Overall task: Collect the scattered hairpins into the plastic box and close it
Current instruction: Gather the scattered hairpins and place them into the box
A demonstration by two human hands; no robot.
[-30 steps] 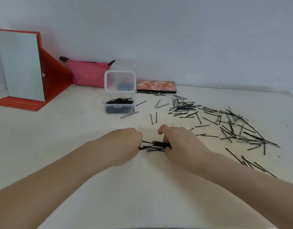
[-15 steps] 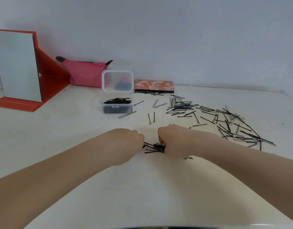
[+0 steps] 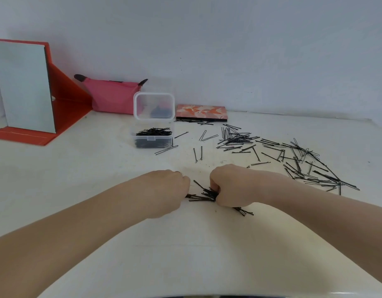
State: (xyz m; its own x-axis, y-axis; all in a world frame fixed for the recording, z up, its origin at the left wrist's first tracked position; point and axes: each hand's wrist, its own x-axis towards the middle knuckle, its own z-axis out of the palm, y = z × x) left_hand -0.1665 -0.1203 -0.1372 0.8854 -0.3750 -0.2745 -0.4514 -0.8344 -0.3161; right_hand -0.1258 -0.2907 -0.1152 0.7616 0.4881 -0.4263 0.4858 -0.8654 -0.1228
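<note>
Risk: the bunch of hairpins (image 3: 204,195) is loose and splayed; I judge that a lift with a weak pinch would shed pins back onto the tabletop (image 3: 99,190). A few stray pins (image 3: 244,211) already lie outside the grip, just under the right wrist.
Risk, second: crossed pins may snag on the rim of the plastic box (image 3: 152,138), whose fill is near the top, and keep the lid from seating.
Orientation: the bunch's long axis runs roughly left to right between the hands; one pin sticks up and away toward the far left.
Left hand (image 3: 166,190): fingers curled down at the bunch's left end; whether they actually pinch pins is hidden.
Right hand (image 3: 231,186): fist curled round the right end of the bunch, gripping it.
Location: bunch on the near tabletop, well apart from the box.
Box: far centre, lid (image 3: 154,106) raised, dark pins inside.
Remaining: scattered hairpins (image 3: 293,160) spread far right, many uncollected.
</note>
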